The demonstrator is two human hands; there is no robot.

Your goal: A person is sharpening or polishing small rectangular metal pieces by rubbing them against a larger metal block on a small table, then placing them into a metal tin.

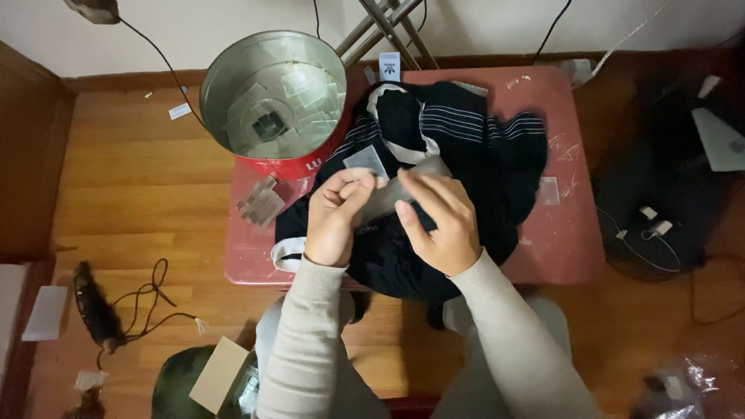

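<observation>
We note left hand (335, 217) and right hand (436, 221) pinching a clear plastic strip (388, 195) over the dark garment (466, 155); tin (272, 97) at ten o'clock.

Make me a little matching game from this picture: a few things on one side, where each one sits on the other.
Things:
1. round tin
2. dark striped garment
3. clear strip
4. black cable

Places:
A. on the wooden floor
B. held between both hands
C. spread over the red table
D. at the table's far left corner

Pairs: 1-D, 2-C, 3-B, 4-A
</observation>
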